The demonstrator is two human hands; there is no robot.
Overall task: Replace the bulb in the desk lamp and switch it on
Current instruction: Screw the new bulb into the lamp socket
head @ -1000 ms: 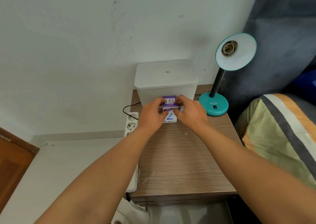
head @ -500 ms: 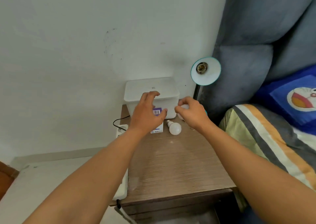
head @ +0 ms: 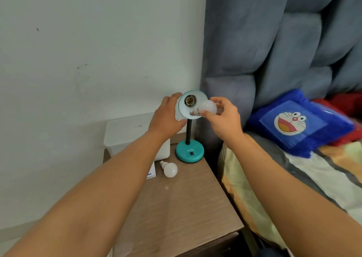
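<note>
A teal desk lamp [head: 189, 153] stands at the back right of the wooden bedside table [head: 182, 207]. Its round shade [head: 186, 110] faces me, with a bare brass socket [head: 189, 100] showing inside. My left hand [head: 166, 117] grips the shade's left edge from behind. My right hand [head: 223, 117] holds a white bulb [head: 208, 107] by the globe, its screw base pointing left, just below and right of the socket. A second white bulb [head: 170, 169] lies on the table in front of the lamp base.
A white lidded plastic box [head: 135, 133] sits at the back left of the table. A bulb carton [head: 151, 171] lies beside my left forearm. To the right are a padded grey headboard [head: 274, 50], a bed with striped sheet [head: 293, 178] and a blue cartoon cushion [head: 299, 122].
Both hands left the carton and rose to the lamp. My right hand lifted a bulb up to the shade; my left hand took hold of the shade. The view swung right.
</note>
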